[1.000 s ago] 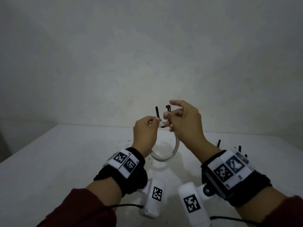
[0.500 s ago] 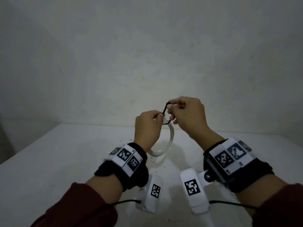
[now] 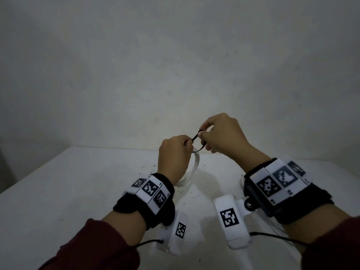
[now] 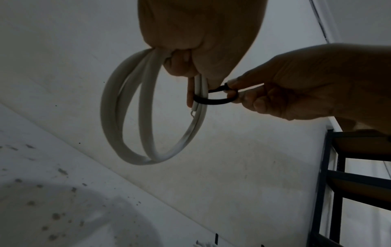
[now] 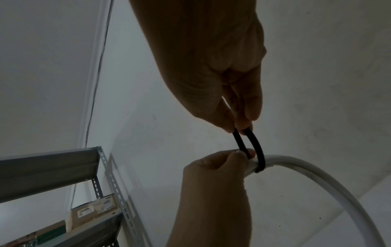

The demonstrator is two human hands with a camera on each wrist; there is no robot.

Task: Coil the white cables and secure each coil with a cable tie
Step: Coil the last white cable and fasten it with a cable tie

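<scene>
While left hand (image 3: pixel 174 156) grips coil (image 4: pixel 135 117), right hand (image 3: pixel 224 137) pinches tie (image 4: pixel 213 101) loop.

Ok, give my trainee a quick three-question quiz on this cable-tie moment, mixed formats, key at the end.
1. True or false: the black cable tie is looped around the strands of the white cable coil.
2. Which hand pinches the two ends of the tie together? A) left hand B) right hand C) neither
3. Fill in: the coil hangs in the air from the ____ hand's grip, above the white table.

Key: 1 true. 2 B. 3 left.
</scene>
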